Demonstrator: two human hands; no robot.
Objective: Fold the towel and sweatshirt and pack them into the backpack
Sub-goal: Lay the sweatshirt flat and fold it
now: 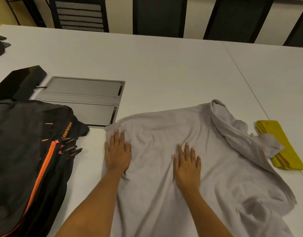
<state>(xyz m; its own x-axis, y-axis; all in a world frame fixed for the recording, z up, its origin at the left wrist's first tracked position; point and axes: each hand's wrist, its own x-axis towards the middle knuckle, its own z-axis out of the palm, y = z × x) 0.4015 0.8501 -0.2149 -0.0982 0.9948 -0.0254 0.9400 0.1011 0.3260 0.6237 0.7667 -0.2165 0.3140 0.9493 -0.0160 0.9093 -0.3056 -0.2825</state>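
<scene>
Both hands, left hand and right hand, lie flat and empty on the grey sweatshirt mid-table; the yellow towel looks folded, the backpack unpacked.

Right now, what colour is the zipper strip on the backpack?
Bright orange against the black backpack; the zipper strip shows best in the head view.

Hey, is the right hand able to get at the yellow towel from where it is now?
Probably yes. The right hand lies flat on the sweatshirt, and the towel lies folded further to the right on the table. Only a gray sleeve drapes over part of the towel; nothing solid stands between.
</scene>
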